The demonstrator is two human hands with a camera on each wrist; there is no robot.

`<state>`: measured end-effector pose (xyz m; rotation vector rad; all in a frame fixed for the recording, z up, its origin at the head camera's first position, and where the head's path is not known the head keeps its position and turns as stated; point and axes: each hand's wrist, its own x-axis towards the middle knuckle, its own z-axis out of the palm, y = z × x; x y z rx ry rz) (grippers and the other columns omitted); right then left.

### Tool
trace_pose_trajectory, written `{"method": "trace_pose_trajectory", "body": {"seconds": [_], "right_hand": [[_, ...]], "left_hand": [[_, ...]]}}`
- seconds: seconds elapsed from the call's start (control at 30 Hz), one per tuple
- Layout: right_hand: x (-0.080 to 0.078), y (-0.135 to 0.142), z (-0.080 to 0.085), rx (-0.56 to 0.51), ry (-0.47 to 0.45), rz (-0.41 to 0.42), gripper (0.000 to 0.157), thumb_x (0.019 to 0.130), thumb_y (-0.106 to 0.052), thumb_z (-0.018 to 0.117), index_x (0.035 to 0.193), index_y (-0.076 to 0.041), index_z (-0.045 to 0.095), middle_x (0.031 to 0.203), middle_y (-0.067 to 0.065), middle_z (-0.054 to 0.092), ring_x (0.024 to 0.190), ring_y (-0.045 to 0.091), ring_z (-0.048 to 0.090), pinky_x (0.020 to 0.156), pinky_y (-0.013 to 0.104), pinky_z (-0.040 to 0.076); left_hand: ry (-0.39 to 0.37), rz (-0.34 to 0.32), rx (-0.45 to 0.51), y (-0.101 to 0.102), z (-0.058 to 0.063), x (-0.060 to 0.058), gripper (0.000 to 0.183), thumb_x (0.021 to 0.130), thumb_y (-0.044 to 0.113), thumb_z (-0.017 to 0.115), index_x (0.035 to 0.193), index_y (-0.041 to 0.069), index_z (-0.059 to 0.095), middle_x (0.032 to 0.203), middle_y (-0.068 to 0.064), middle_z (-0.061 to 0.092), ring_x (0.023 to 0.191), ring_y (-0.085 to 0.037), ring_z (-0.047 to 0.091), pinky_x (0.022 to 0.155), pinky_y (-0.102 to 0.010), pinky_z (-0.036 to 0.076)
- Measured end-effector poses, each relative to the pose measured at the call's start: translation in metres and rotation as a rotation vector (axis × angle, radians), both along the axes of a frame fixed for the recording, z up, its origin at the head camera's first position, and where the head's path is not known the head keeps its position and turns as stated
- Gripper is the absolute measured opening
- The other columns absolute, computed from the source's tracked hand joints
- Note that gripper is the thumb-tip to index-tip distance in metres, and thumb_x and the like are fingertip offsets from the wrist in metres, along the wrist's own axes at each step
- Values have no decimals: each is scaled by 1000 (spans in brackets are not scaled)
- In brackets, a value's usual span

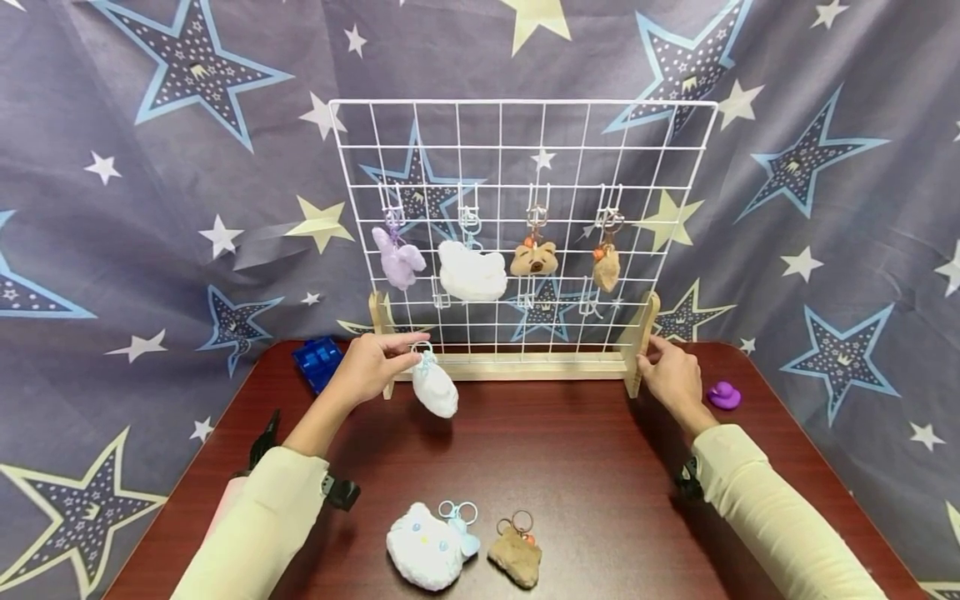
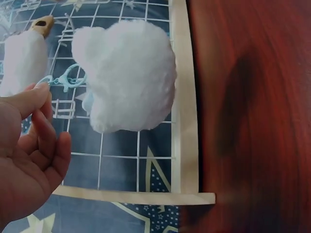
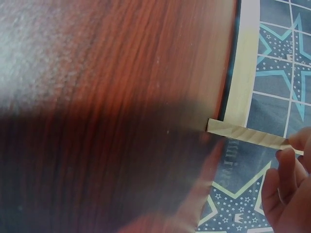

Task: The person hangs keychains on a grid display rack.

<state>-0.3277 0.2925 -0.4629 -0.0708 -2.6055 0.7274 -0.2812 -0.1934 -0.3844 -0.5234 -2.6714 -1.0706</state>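
In the head view my left hand [image 1: 369,367] pinches the pale blue ring of a white plush keychain [image 1: 435,390], which dangles before the lower left of a white wire grid rack [image 1: 525,102]. In the left wrist view, thumb and forefinger hold the blue ring and clasp [image 2: 65,81], with the fluffy plush [image 2: 133,77] beside them and its front turned away. My right hand [image 1: 672,375] grips the rack's right wooden upright [image 1: 642,342]. Fingertips at that upright [image 3: 248,135] show in the right wrist view.
On hooks hang a purple plush [image 1: 399,258], a white plush [image 1: 472,272], a bear keychain [image 1: 534,260] and a brown plush [image 1: 606,268]. Lower hooks [image 1: 526,293] stick out below. A white cat plush [image 1: 423,546], brown keychain [image 1: 516,557] and purple duck [image 1: 724,395] lie on the table.
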Motion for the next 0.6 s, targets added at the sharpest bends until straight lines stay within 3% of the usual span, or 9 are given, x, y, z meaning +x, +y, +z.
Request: {"method": "trace_pose_trajectory", "body": {"seconds": [0.33, 0.6], "right_hand": [[1, 0, -1, -15, -14, -13, 44, 93, -22, 67, 136, -12, 64, 97, 13, 79, 97, 44, 72, 81, 59, 53], [0, 0, -1, -15, 0, -8, 43, 92, -22, 67, 135, -13, 65, 96, 13, 79, 97, 44, 73, 80, 59, 53]], "left_hand": [[27, 33, 56, 14, 7, -16, 32, 92, 21, 75, 124, 22, 76, 72, 0, 67, 65, -12, 52, 55, -23, 38], [94, 66, 80, 21, 15, -24, 33, 92, 21, 75, 125, 21, 75, 73, -3, 67, 61, -14, 48, 53, -24, 35]]}}
